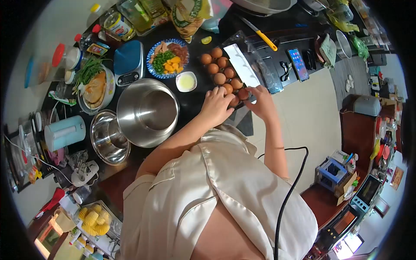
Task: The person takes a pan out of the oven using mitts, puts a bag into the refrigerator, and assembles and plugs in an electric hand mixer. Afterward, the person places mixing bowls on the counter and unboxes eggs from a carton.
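Brown eggs stand in rows in a clear plastic egg carton, whose lid is folded back with a white paper label on it. My left hand is curled over the carton's near end, fingers bent beside the eggs there. Opposite it, my right hand has its thumb and fingertips closed around a darker egg at the corner. That egg still sits level with the carton. The undersides of both hands' fingers are hidden.
Left of the carton are a small bowl of yellow liquid, a plate of chopped food, a large steel pot, a steel bowl and a kitchen scale. A yellow-handled knife and a phone lie beyond, right.
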Demonstrator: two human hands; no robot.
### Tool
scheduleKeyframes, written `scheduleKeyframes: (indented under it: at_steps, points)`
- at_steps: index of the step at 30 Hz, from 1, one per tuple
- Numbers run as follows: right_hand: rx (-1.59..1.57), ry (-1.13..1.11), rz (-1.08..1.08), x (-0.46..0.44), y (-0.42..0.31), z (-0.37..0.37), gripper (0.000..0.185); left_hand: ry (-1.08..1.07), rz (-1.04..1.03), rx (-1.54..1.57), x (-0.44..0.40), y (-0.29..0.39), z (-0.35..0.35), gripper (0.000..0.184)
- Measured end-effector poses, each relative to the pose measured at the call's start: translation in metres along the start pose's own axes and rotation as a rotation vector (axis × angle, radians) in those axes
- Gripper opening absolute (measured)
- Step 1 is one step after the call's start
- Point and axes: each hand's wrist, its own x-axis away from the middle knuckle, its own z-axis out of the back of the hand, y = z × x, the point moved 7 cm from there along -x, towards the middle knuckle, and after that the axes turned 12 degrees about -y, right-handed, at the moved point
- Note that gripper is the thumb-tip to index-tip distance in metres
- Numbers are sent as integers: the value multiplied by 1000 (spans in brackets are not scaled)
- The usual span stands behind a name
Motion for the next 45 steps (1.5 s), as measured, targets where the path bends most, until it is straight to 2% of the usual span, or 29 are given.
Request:
scheduleKeyframes:
  at_steps: [3, 13, 19, 22, 24, 25, 27, 28, 30, 32, 34, 37, 45]
  points:
    - [43, -16, -9, -3, 2, -6, 51, 85, -22, -77, -8, 3, -11, 35]
    - [52, -27, 46, -9, 6, -10, 44, 152, 57, -201, -12, 3, -20, 32]
    - [22, 9, 93, -12, 3, -4, 42, 183, 23, -169, -13, -1, -19, 35]
    - [-59, 29, 53, -8, 5, -3, 39, 210, -8, -90, -9, -3, -16, 35]
    - [-308, 53, -44, -6, 15, -4, 32, 278, -3, 30, -3, -6, -7, 37]
    - [-308, 53, -44, -7, 23, -10, 32, 278, -2, 30, -2, -6, -8, 37]
    - [-777, 4, -125, -12, 46, -27, 27, 255, 142, 676, 1, -30, -20, 33]
    - [-778, 5, -126, -11, 44, -24, 27, 253, 141, 676, 1, -34, -25, 33]
    - [-1288, -65, -147, -8, 37, -24, 23, 327, 62, 1331, 0, -48, -36, 31]
    - [-1318, -96, -158, -6, 29, -19, 26, 248, 123, 1382, 8, -50, -36, 32]
    - [-1547, -157, -208, -3, 11, -16, 30, 177, 175, 1655, 15, -44, -35, 35]
    - [-1619, -248, -201, -4, 1, -26, 35, 146, 195, 1797, 23, -41, -37, 38]
    - [-1710, -332, -202, -10, -18, -44, 40, 177, 204, 1832, 34, -52, -49, 37]
